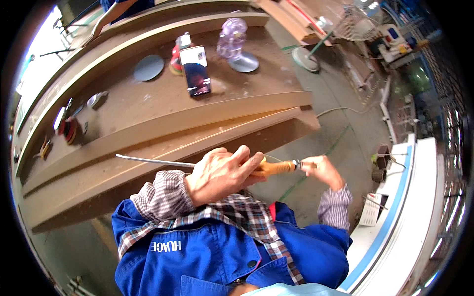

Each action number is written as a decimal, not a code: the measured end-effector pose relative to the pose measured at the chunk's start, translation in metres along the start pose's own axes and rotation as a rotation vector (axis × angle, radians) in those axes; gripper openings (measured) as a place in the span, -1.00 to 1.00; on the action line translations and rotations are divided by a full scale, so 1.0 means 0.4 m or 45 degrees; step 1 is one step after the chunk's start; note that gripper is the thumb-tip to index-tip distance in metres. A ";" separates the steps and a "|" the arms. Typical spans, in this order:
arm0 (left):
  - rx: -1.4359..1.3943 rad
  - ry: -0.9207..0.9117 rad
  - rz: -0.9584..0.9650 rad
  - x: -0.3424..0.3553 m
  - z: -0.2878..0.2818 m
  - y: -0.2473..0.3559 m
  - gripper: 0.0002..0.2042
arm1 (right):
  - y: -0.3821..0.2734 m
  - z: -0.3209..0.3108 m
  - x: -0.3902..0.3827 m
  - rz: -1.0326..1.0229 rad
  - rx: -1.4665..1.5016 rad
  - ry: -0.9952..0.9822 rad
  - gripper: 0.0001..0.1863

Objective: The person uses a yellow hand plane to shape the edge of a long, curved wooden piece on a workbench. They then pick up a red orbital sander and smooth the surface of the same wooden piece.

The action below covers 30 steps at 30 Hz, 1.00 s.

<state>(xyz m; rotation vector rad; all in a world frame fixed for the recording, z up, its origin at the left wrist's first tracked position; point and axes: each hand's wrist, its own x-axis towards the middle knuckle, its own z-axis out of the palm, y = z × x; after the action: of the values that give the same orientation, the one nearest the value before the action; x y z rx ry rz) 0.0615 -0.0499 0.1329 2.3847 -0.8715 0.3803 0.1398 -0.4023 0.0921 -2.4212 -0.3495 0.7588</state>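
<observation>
A long, thin metal rod [153,161] sticks out to the left of my left hand [222,172], slightly curved and narrowing at its tip. My left fingers are closed around the tool where the rod meets a yellow-orange handle [274,168]; the grip hides that joint. At the handle's right end, by a dark metal band, my right hand [323,170] is closed with its fingertips on the end. What exactly those fingertips pinch is hidden. The tool's exact kind cannot be made out. Both hands are in front of my body, beside the near edge of the bench.
A brown workbench [133,106] with long wooden strips [197,114] carries a phone [198,79], a clear bottle [232,37], grey discs [148,68] and a red-and-black tool [68,129]. Another person's arm [106,20] is at the far left. A fan [353,24] stands far right.
</observation>
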 end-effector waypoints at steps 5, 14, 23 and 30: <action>0.007 -0.152 -0.237 -0.093 -0.162 0.041 -0.57 | -0.231 0.132 0.022 -0.739 0.154 -0.227 -0.49; -0.319 -0.300 -0.592 -0.330 -0.231 0.091 -0.55 | -0.436 0.191 0.096 -1.231 0.340 -0.965 -0.47; -0.947 -0.172 -1.157 -0.468 -0.187 0.102 -0.62 | -0.518 0.233 0.153 -1.266 -0.091 -1.112 -0.50; -1.061 -0.132 -1.399 -0.460 -0.215 0.132 -0.60 | -0.535 0.274 0.120 -1.137 0.274 -0.920 -0.67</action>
<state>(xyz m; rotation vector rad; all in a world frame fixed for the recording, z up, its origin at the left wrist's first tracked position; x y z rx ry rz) -0.1169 0.0601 0.1431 1.7252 0.3050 -0.4645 0.0980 -0.1628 0.1237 -1.4495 -1.4120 1.1062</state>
